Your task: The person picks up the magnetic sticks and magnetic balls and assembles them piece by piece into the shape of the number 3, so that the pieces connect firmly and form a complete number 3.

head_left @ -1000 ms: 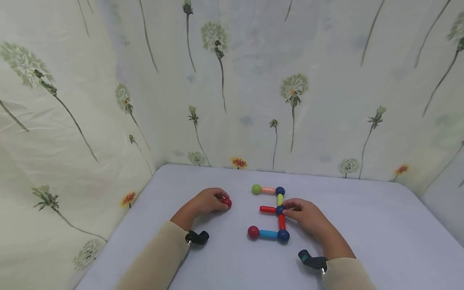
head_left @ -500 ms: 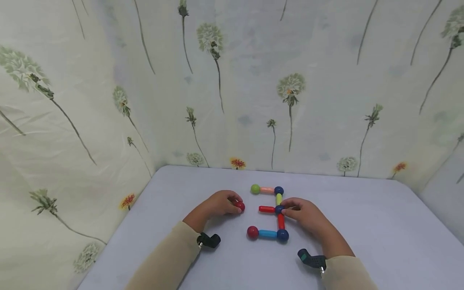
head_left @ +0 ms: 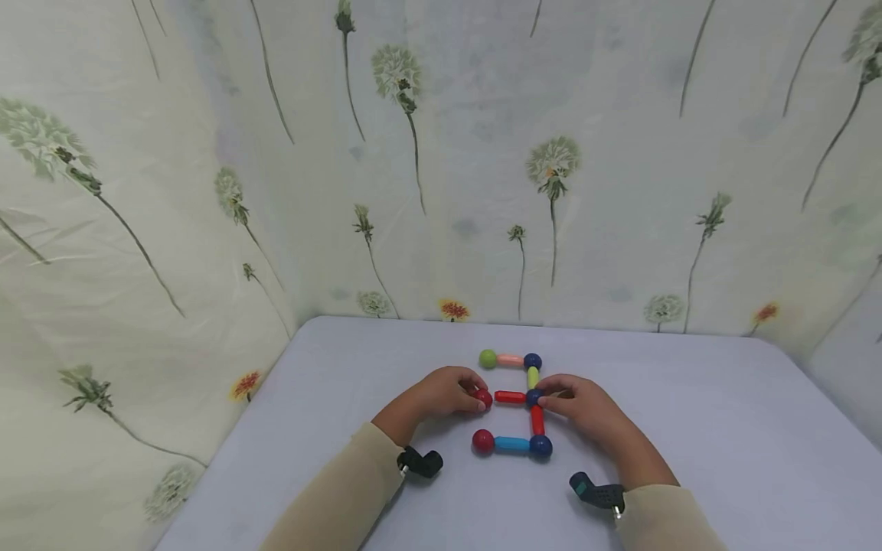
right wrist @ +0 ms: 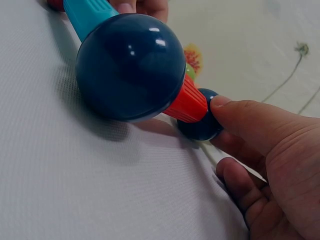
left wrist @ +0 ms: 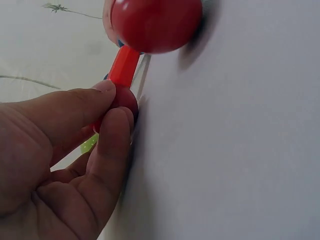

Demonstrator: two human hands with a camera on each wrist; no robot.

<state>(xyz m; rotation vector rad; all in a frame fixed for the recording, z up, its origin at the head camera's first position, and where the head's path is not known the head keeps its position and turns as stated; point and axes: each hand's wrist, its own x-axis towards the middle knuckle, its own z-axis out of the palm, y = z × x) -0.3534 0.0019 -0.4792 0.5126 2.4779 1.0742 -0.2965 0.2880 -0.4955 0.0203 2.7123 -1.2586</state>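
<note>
My left hand point(head_left: 451, 392) pinches a red ball point(head_left: 485, 399) right at the free left end of a red stick point(head_left: 510, 397). In the left wrist view the red ball point(left wrist: 126, 100) sits between thumb and fingers, lined up with the stick. My right hand point(head_left: 586, 405) pinches the dark blue middle ball point(right wrist: 202, 117) of a figure laid out from balls and sticks. A yellow-green stick point(head_left: 533, 377) runs up from that ball and another red stick point(head_left: 537, 420) runs down. A lower dark blue ball point(right wrist: 131, 67) looms large in the right wrist view.
The figure's upper arm has a salmon stick point(head_left: 510, 360) between a green ball point(head_left: 488, 358) and a dark blue ball point(head_left: 533, 361). Its lower arm has a blue stick point(head_left: 512, 445) and a red end ball point(head_left: 483, 441). A flowered curtain stands behind the white table point(head_left: 689, 413).
My left hand has carried the red ball rightward across the table to the free end of the red stick. The right hand has kept its hold on the dark blue middle ball.
</note>
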